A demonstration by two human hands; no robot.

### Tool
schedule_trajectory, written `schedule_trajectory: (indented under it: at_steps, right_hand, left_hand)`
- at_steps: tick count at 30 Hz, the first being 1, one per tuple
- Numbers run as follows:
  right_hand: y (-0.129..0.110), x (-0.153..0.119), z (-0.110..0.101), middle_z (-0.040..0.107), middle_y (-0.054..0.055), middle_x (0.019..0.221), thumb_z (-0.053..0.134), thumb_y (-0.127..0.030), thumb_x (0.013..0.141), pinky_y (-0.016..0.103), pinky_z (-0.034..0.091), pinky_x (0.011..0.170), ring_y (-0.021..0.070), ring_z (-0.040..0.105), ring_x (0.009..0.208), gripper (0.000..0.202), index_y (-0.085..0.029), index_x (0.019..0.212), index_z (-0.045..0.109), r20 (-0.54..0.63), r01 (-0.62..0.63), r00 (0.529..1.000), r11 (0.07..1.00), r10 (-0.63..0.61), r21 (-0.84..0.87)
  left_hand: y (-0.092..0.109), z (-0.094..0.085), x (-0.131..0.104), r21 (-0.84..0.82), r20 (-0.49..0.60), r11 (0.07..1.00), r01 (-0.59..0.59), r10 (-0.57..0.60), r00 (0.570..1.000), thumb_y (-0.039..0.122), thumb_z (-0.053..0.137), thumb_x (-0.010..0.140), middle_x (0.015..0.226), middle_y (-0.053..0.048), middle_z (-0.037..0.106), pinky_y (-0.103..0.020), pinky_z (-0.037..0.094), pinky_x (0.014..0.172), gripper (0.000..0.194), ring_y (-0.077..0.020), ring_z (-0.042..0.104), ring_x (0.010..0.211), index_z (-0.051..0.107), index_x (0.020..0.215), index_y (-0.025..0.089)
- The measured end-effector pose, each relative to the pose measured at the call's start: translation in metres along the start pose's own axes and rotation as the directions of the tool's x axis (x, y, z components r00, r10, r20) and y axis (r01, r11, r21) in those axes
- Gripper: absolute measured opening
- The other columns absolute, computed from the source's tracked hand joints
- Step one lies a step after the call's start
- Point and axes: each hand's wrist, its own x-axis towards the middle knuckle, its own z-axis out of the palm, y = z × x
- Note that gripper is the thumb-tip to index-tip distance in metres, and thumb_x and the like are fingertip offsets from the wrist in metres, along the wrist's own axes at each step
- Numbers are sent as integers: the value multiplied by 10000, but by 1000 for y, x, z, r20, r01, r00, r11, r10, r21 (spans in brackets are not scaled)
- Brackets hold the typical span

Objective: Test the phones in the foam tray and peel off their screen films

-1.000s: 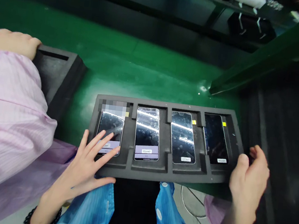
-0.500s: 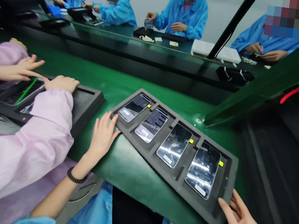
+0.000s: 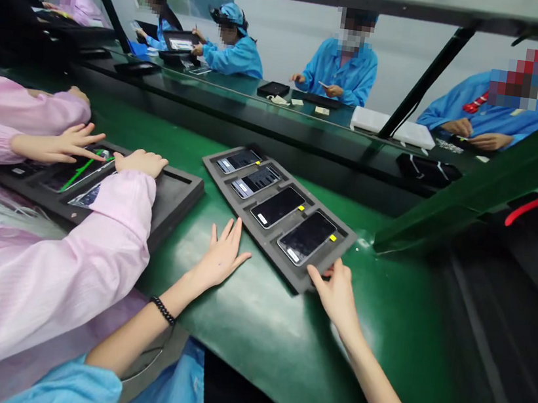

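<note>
A dark grey foam tray (image 3: 262,251) lies at an angle on the green table, with several phones in its compartments. The nearest phone (image 3: 307,236) has a dark screen, a white label and a yellow tab beside it. My left hand (image 3: 220,256) has its fingers spread, with the fingertips at the tray's near long edge; it holds nothing. At the tray's near right corner, my right hand (image 3: 336,291) grips the rim between thumb and fingers. Some of its fingertips are hidden behind the corner.
To the left, a person in pink sleeves (image 3: 109,246) has both hands over another foam tray (image 3: 178,193). A green post (image 3: 481,170) rises at the right. Behind a ledge, people in blue sit at a far bench (image 3: 235,85).
The tray has moved away from me, up and to the left in view, and my right hand moved with it. My left hand's fingers now lie further along its near edge. The camera view has shifted.
</note>
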Motion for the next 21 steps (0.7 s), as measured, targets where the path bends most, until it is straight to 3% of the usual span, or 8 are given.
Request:
schedule_trajectory:
  at_steps: [7,12,17,21]
  right_hand:
    - [-64,126,67,640,90,1268,656,-407,976,452,578,930,229,655,1088,373,-174,1265,614,83,57,995,991,-47,-121]
    - [-129,196,123,633,98,1310,653,-398,983,464,582,948,238,656,1123,384,-180,1296,610,186,191,967,978,-173,-82]
    - [-181,215,176,635,97,1306,652,-399,984,459,586,940,236,659,1114,386,-179,1298,608,218,315,922,947,-321,60]
    - [-179,190,183,620,102,1338,648,-400,985,474,576,962,246,648,1146,398,-185,1317,599,128,395,899,901,-419,177]
  left_hand:
    - [4,4,4,-12,31,1000,-2,2,1000,491,288,1057,1649,-240,310,-728,237,1208,694,-378,251,1565,208,1620,95]
    - [7,4,8,2,41,1000,15,-15,999,439,343,1048,1662,-218,292,-736,242,1200,660,-375,249,1566,251,1615,113]
    - [8,2,10,40,71,999,23,-26,997,406,395,1028,1666,-207,289,-724,247,1205,659,-367,250,1567,266,1615,136]
    - [9,-4,15,90,116,996,29,-40,993,394,385,1022,1658,-228,291,-716,259,1204,644,-365,264,1563,310,1598,117]
